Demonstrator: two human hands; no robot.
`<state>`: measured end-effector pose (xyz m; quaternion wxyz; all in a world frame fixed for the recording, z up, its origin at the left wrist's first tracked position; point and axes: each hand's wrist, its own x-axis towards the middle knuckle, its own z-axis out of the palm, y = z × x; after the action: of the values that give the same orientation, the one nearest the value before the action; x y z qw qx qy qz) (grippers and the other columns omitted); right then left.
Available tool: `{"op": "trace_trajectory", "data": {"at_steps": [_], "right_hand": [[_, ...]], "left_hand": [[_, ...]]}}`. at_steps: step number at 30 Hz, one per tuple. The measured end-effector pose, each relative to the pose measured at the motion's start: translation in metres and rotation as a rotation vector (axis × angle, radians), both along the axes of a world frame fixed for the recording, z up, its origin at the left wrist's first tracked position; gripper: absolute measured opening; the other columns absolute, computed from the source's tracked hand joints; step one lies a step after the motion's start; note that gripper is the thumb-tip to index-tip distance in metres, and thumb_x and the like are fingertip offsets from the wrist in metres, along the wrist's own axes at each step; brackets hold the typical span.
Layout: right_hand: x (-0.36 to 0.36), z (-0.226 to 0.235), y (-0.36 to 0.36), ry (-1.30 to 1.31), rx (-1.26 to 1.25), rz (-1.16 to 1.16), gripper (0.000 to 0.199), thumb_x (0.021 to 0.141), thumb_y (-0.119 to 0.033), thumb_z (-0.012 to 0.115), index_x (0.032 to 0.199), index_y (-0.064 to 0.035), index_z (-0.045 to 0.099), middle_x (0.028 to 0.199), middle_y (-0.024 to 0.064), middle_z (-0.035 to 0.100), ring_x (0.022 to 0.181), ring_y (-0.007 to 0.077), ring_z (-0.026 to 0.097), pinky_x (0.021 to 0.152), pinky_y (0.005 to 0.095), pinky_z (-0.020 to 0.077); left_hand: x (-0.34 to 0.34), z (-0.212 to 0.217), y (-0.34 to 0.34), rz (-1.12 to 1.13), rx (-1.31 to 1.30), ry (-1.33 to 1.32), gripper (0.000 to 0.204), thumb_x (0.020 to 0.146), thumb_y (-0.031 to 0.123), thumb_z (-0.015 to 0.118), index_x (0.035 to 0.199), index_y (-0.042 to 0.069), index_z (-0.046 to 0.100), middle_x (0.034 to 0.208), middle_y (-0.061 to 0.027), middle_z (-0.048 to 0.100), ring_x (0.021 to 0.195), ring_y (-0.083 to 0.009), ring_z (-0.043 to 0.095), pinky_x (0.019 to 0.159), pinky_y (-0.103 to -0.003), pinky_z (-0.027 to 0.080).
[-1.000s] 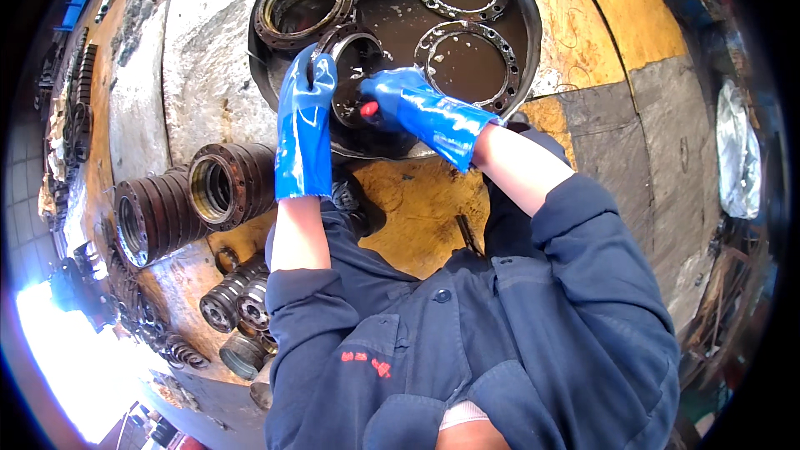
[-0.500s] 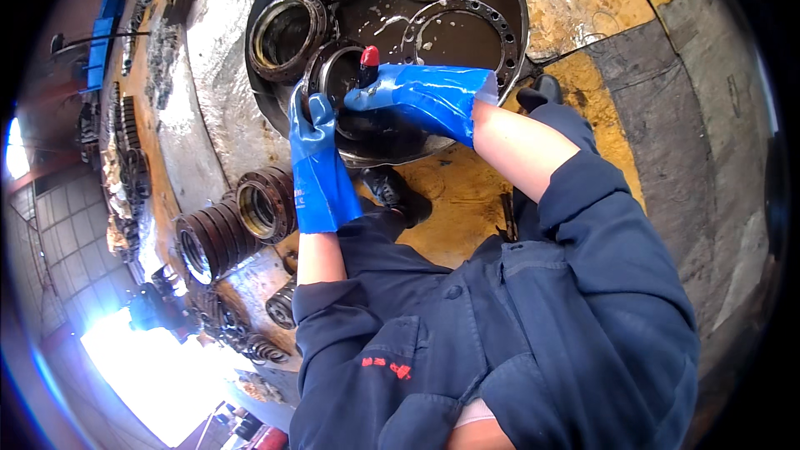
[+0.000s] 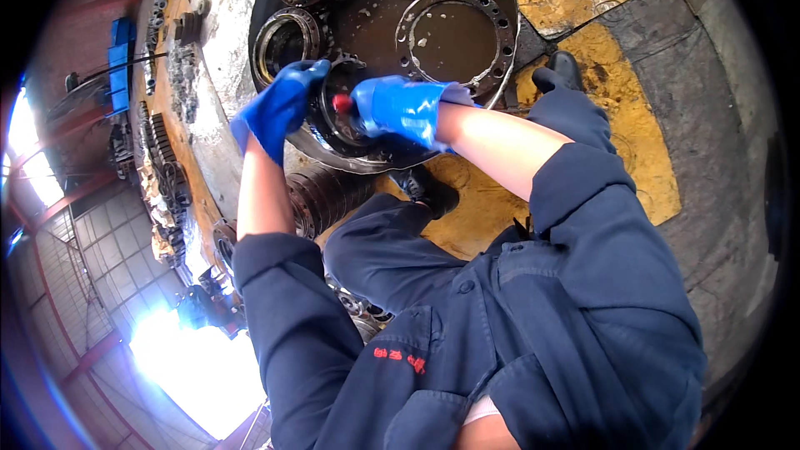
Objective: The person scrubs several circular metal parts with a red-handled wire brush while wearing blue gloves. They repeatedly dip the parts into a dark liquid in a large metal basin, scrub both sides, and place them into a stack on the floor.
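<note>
In a blue rubber glove, my left hand [image 3: 287, 100] is closed over the far left rim of a dark, wet metal ring [image 3: 332, 135]. The ring is tilted up at the near side of a round basin [image 3: 287, 148] of murky brown liquid. My right hand [image 3: 385, 108], also gloved in blue, is closed at the ring's opening around a tool with a red end [image 3: 342, 103]. The tool's working end is hidden, so its kind does not show.
Two stacked rings [image 3: 287, 37] and flat drilled flanges [image 3: 502, 37] lie in the basin. Rusty ribbed cylinders [image 3: 321, 200] lie near my left leg. More metal parts [image 3: 162, 192] line the left side. Yellow floor plates [image 3: 642, 125] are at the right.
My left hand has swung outward to the far left of the ring, its forearm now further left. My right hand and the red-ended tool have come lower, into the ring's opening.
</note>
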<state>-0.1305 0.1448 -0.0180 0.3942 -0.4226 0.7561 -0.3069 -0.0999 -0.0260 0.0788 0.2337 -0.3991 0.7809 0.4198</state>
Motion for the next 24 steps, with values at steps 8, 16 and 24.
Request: {"op": "trace_trajectory", "data": {"at_steps": [8, 16, 24], "right_hand": [[0.004, 0.012, -0.002, 0.104, 0.057, 0.110, 0.033, 0.083, -0.031, 0.079, 0.111, -0.0126, 0.082, 0.100, 0.0112, 0.080, 0.090, 0.0316, 0.078, 0.078, 0.0456, 0.0591], [-0.012, 0.018, 0.057, -0.713, -0.564, -0.167, 0.036, 0.099, -0.036, 0.065, 0.117, -0.0080, 0.079, 0.106, 0.0085, 0.080, 0.092, 0.0170, 0.071, 0.088, 0.0343, 0.0519], [-0.002, -0.002, 0.002, 0.003, -0.050, -0.050, 0.027, 0.084, -0.030, 0.077, 0.099, -0.0077, 0.082, 0.087, 0.0162, 0.078, 0.081, 0.0357, 0.076, 0.074, 0.0431, 0.0585]], "left_hand": [[0.128, -0.081, -0.017, 0.288, -0.162, 0.711, 0.046, 0.104, 0.029, 0.072, 0.136, -0.003, 0.063, 0.112, -0.0097, 0.073, 0.097, -0.0154, 0.066, 0.088, -0.030, 0.055], [0.127, -0.132, 0.011, -0.008, -1.038, 0.965, 0.042, 0.106, 0.036, 0.065, 0.122, -0.004, 0.067, 0.095, -0.0178, 0.074, 0.082, -0.0286, 0.070, 0.076, -0.041, 0.056], [0.125, -0.105, 0.015, 0.120, -0.680, 0.654, 0.058, 0.106, 0.038, 0.065, 0.139, -0.009, 0.056, 0.106, -0.0216, 0.075, 0.091, -0.0294, 0.074, 0.084, -0.038, 0.059]]}}
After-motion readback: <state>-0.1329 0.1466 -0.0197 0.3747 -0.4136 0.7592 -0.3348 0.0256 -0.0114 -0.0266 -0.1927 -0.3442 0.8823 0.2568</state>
